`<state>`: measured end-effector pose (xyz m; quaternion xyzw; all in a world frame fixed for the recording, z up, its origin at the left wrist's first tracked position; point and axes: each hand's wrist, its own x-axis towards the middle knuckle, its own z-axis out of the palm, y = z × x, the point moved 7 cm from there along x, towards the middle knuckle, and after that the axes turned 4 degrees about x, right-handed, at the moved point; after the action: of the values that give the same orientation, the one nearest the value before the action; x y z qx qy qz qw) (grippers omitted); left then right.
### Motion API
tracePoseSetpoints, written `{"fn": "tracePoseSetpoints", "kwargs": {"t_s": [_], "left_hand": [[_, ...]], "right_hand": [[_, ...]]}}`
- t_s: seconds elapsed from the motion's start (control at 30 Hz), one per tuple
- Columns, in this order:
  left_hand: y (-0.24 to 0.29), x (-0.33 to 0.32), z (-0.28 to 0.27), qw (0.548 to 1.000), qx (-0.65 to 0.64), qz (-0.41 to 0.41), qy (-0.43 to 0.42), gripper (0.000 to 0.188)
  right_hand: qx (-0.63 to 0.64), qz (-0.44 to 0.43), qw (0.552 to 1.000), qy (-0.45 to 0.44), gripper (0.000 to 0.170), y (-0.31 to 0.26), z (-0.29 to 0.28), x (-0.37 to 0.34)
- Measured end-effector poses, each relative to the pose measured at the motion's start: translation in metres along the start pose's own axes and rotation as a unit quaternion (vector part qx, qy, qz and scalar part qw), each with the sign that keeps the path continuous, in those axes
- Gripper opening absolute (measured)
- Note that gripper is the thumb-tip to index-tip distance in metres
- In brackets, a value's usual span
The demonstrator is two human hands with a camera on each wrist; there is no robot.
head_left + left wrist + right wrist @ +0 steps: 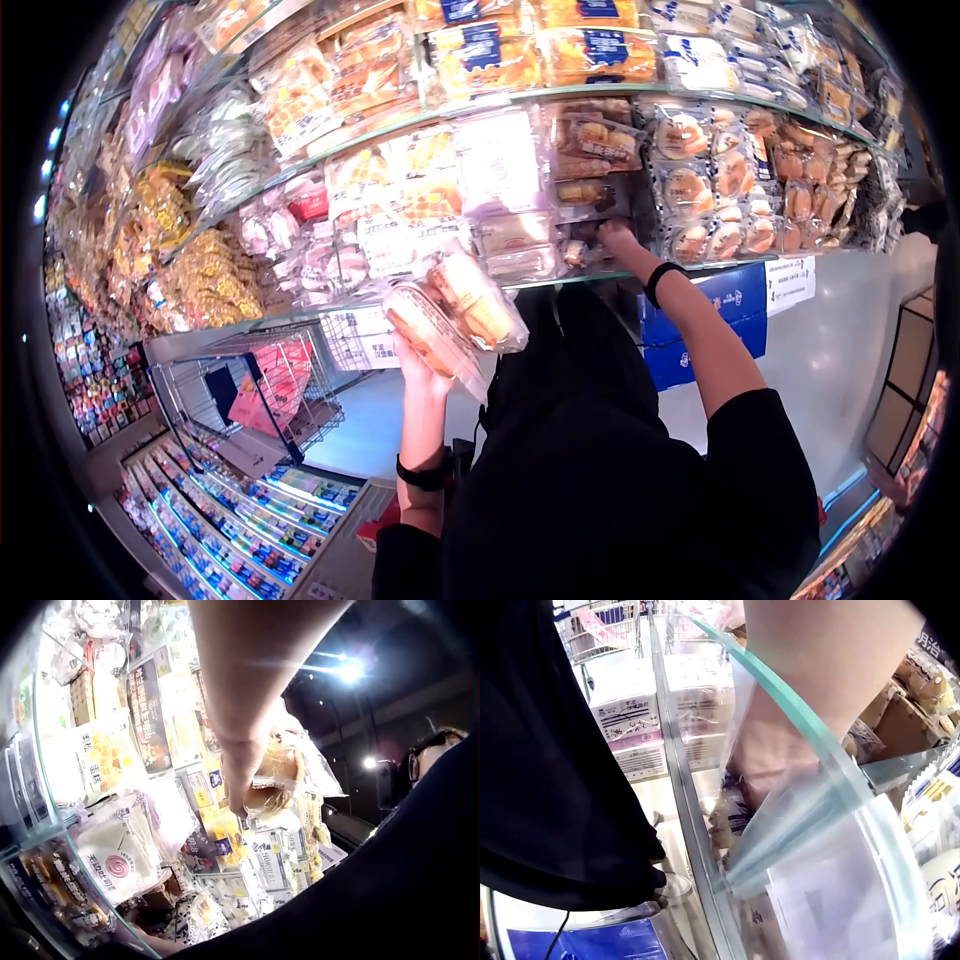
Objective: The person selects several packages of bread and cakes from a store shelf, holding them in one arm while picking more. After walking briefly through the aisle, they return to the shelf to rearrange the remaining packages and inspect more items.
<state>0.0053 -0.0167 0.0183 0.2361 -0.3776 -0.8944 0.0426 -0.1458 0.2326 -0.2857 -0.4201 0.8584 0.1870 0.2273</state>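
My left hand [423, 368] holds two clear-wrapped bread packs in front of the shelf edge. One is a long brown bread pack [430, 328]; the other, a paler bread pack [474, 298], leans against it. In the left wrist view the fingers curl round a wrapped round bun [274, 776]. My right hand [617, 240] reaches into a shelf compartment, close to small wrapped buns [576, 252]. Seen from the right wrist, that hand [769, 765] is behind the glass lip beside a dark-printed wrapper [737, 810]. Its fingertips are hidden, so I cannot tell whether they grip anything.
Wrapped breads crowd the shelves, including white toast packs [498, 160] and round buns [690, 185]. A glass shelf edge [802, 712] stands in front of the right forearm. Below are a wire shopping cart [320, 390] at left and a blue box [705, 325] at right.
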Motion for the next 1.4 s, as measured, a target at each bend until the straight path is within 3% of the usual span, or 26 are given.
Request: {"fn": "tracePoseSetpoints", "kwargs": {"t_s": [0.07, 0.13, 0.2, 0.27, 0.3, 0.37, 0.4, 0.47, 0.5, 0.57, 1.07, 1.27, 1.33, 1.4], "left_hand": [[0.000, 0.005, 0.000, 0.997, 0.032, 0.013, -0.069, 0.089], [0.003, 0.004, -0.001, 0.998, 0.038, 0.021, -0.049, 0.091], [-0.002, 0.005, 0.001, 0.995, 0.012, -0.003, -0.095, 0.082], [-0.004, 0.006, 0.011, 0.996, -0.016, -0.023, -0.089, 0.077], [-0.006, 0.008, 0.013, 0.995, -0.040, -0.038, -0.078, 0.071], [-0.013, 0.010, 0.015, 0.995, -0.029, -0.055, -0.079, 0.072], [-0.016, 0.011, 0.016, 0.995, -0.017, -0.065, -0.078, 0.072], [-0.020, 0.014, 0.017, 0.993, -0.013, -0.076, -0.093, 0.072], [-0.021, 0.015, 0.018, 0.990, 0.024, -0.079, -0.111, 0.070], [-0.023, 0.016, 0.025, 0.986, 0.064, -0.084, -0.129, 0.068], [-0.024, 0.025, 0.050, 0.988, 0.048, -0.083, -0.120, 0.066], [-0.026, 0.027, 0.049, 0.990, 0.034, -0.069, -0.120, 0.069], [-0.031, 0.029, 0.043, 0.995, 0.014, -0.089, -0.035, 0.069], [-0.036, 0.041, 0.043, 0.994, 0.004, -0.099, -0.049, 0.065]], "right_hand": [[0.001, -0.026, 0.999, 0.036, 0.017, 0.000, 0.005, 0.004], [0.052, 0.012, 0.985, 0.165, 0.014, 0.008, 0.013, 0.006], [0.066, 0.036, 0.982, 0.174, 0.010, 0.020, -0.062, -0.022], [0.270, 0.182, 0.926, 0.193, 0.009, 0.051, -0.097, -0.033], [0.269, 0.188, 0.925, 0.189, 0.009, 0.056, -0.118, -0.042], [0.362, 0.276, 0.827, 0.331, 0.015, 0.080, -0.160, -0.078], [0.417, 0.293, 0.790, 0.340, 0.016, 0.090, -0.166, -0.084], [0.402, 0.290, 0.729, 0.472, 0.017, 0.101, -0.196, -0.105], [0.402, 0.293, 0.728, 0.472, 0.017, 0.105, -0.204, -0.105], [0.293, 0.264, 0.733, 0.553, 0.031, 0.109, -0.230, -0.108], [0.250, 0.278, 0.798, 0.472, 0.052, 0.109, -0.213, -0.084], [0.249, 0.248, 0.790, 0.502, 0.039, 0.116, -0.216, -0.073], [0.234, 0.235, 0.783, 0.527, 0.036, 0.123, -0.222, -0.064], [0.221, 0.218, 0.772, 0.554, 0.034, 0.123, -0.233, -0.059]]}}
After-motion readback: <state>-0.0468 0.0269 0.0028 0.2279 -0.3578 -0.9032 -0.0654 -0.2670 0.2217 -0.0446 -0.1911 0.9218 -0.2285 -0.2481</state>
